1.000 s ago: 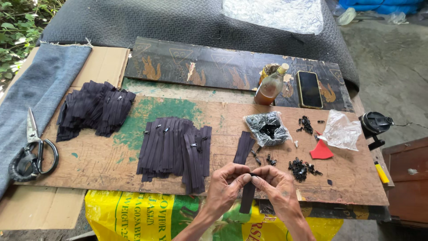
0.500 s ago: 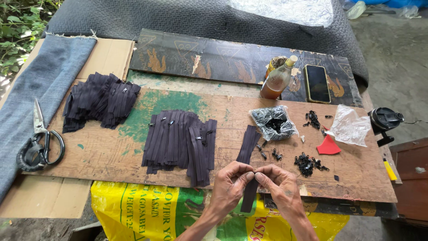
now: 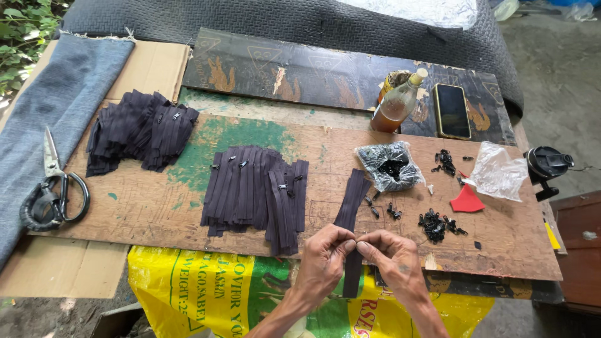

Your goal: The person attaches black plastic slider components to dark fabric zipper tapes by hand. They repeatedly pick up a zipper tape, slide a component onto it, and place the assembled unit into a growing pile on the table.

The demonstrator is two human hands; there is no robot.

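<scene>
My left hand (image 3: 323, 260) and my right hand (image 3: 393, 263) meet at the near edge of a wooden board (image 3: 156, 200), both pinching a dark zipper strip (image 3: 350, 206) that runs from the board down over its edge. The fingertips are closed on the strip where they touch. Just left of my hands lies a pile of dark zippers with sliders (image 3: 256, 188). A second heap of dark zipper strips (image 3: 141, 128) rests at the board's far left. Small black sliders (image 3: 438, 223) are scattered right of my hands.
Scissors (image 3: 53, 188) lie on blue cloth (image 3: 56, 106) at the left. An open bag of black parts (image 3: 390, 166), a red piece (image 3: 467, 200), clear plastic (image 3: 501, 170), an amber bottle (image 3: 395, 105), a phone (image 3: 452, 111) and a black lid (image 3: 546, 166) sit at right. A yellow sack (image 3: 206, 285) hangs below.
My hands keep working the zipper strip at the same spot on the board's near edge. The view has shifted slightly; nothing else on the board moved.
</scene>
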